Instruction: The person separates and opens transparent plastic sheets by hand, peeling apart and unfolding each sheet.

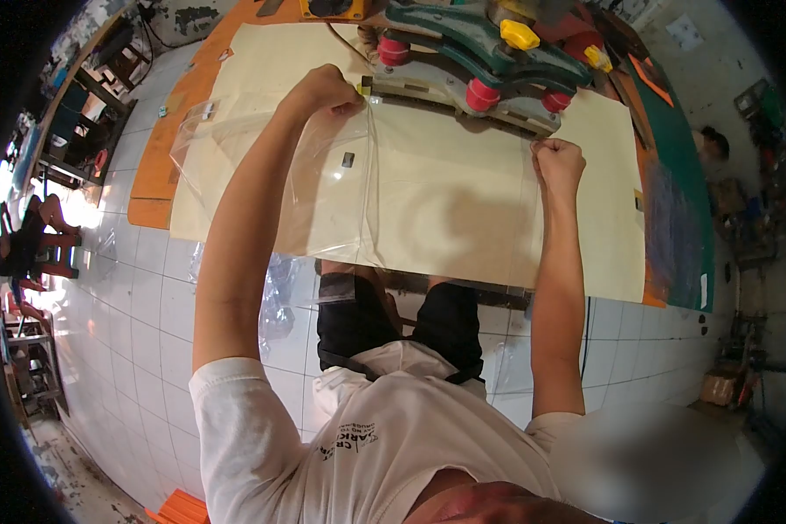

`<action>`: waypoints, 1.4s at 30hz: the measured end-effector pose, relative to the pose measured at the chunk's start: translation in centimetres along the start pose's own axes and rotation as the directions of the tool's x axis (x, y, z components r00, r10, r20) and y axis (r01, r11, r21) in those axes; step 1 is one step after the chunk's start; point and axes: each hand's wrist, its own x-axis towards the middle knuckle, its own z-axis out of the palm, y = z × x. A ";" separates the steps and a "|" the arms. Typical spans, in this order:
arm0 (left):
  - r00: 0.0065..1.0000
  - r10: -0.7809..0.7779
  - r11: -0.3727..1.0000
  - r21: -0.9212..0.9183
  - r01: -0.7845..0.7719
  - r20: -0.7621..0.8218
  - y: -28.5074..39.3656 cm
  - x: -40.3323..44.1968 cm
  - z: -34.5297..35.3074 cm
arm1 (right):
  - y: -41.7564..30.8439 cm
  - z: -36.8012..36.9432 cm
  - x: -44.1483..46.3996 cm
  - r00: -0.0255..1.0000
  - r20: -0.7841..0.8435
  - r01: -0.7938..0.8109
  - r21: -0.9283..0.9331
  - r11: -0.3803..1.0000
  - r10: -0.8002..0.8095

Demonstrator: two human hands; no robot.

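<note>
A clear plastic sheet (323, 196) lies over the cream-coloured board on the worktable, its left part loosely folded. My left hand (325, 90) is closed at the sheet's far edge, by the left end of the machine's bar. Over on the other side, my right hand (561, 162) pinches the sheet's right edge, just below the bar's right end. Both hands are close to a green press-like machine (489, 48) with red round knobs and yellow handles. Its long metal bar (454, 100) sits along the sheet's far edge. The exact fingertip contact is partly hidden.
The cream board (598, 236) covers much of the orange table (153, 188). A green mat (686, 218) with clear plastic on it is at the right. Loose plastic (278, 297) hangs below the table's near edge. A person (39, 231) sits far left.
</note>
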 end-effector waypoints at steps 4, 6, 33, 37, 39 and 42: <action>1.000 -0.001 0.999 -0.050 0.000 -0.018 0.2 -0.1 0.0 | 0.3 0.2 0.2 1.000 -0.024 -0.005 -0.002 1.000 0.005; 1.000 -0.014 1.000 -0.014 0.014 0.018 0.1 0.1 0.0 | 0.4 0.1 0.1 1.000 -0.012 -0.002 0.002 1.000 0.002; 1.000 0.019 0.999 0.030 -0.018 -0.015 0.7 -0.8 -0.3 | 0.6 0.6 0.2 0.992 -0.076 0.105 0.024 0.994 -0.103; 1.000 0.008 1.000 0.003 -0.008 -0.004 0.9 -0.8 -0.6 | 0.2 0.5 0.2 0.998 -0.058 0.022 -0.042 0.999 -0.024; 1.000 0.000 1.000 -0.006 0.000 -0.012 1.0 -0.9 -0.5 | -0.1 0.4 0.0 0.999 -0.045 0.007 -0.055 0.998 -0.010; 1.000 -0.002 1.000 -0.006 0.002 -0.013 0.9 -0.9 -0.5 | -0.3 0.3 -0.3 0.994 -0.062 0.090 -0.023 0.996 -0.091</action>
